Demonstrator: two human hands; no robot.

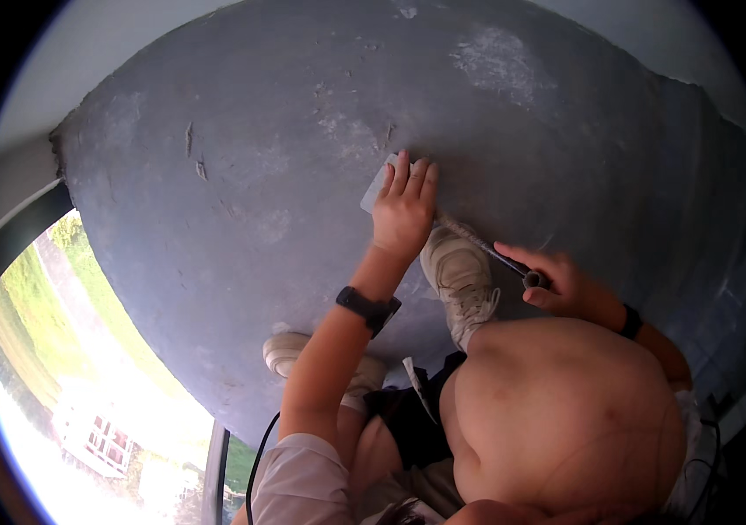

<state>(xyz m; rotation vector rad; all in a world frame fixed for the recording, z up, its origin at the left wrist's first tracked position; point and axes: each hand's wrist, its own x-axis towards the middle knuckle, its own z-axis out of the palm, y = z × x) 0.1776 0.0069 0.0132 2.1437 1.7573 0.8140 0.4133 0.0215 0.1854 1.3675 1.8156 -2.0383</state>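
Observation:
My left hand (pixel 403 203) lies over a light grey flat piece (pixel 374 184) on the grey floor, its fingers stretched out across it. My right hand (pixel 548 280) grips a slender metal tool (pixel 493 248), index finger extended along it. The tool's far end reaches to my left hand; whether it joins the flat piece is hidden. Just below that end is my shoe (pixel 456 276), beside the tool's shaft.
The grey floor (pixel 241 192) has pale patches and scraps, with pale walls (pixel 58 70) along its far edges. A window (pixel 58 332) on the left shows greenery outside. My other shoe (pixel 285 352) and bent knee (pixel 556 394) are close below my hands.

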